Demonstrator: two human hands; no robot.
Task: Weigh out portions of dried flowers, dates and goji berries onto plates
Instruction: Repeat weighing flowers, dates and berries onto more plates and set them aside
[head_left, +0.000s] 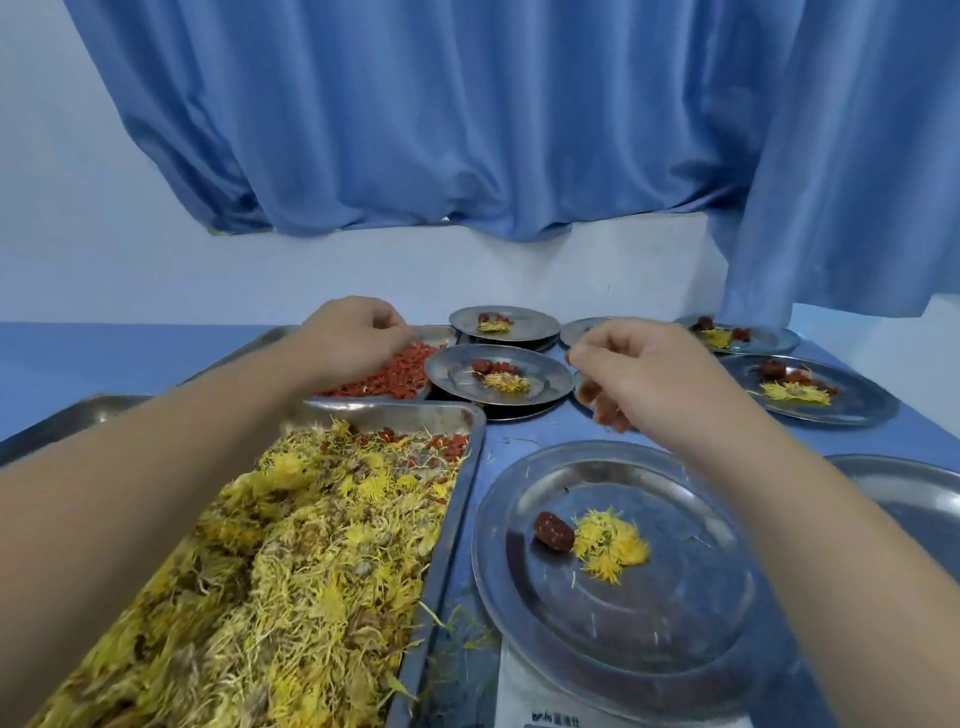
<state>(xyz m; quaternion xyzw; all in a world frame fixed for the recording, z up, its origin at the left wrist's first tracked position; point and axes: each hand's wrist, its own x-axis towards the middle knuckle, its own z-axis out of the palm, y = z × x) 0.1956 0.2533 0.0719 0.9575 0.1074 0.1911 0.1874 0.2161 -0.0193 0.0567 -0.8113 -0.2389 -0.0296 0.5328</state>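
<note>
One camera on the person's head looks forward and down, close over the flat blue table (524, 434), toward the blue cloth curtain (467, 130).

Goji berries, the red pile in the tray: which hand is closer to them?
Left. The left hand hovers right over the goji berries, fingers curled. The right hand is off to their right, past a plate, holding dates.

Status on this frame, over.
Left hand curled over goji berry tray, grip unclear. Right hand holds reddish dried fruit near nearest plate. Plate has one date, one dried flower. Nothing blocking.
</note>
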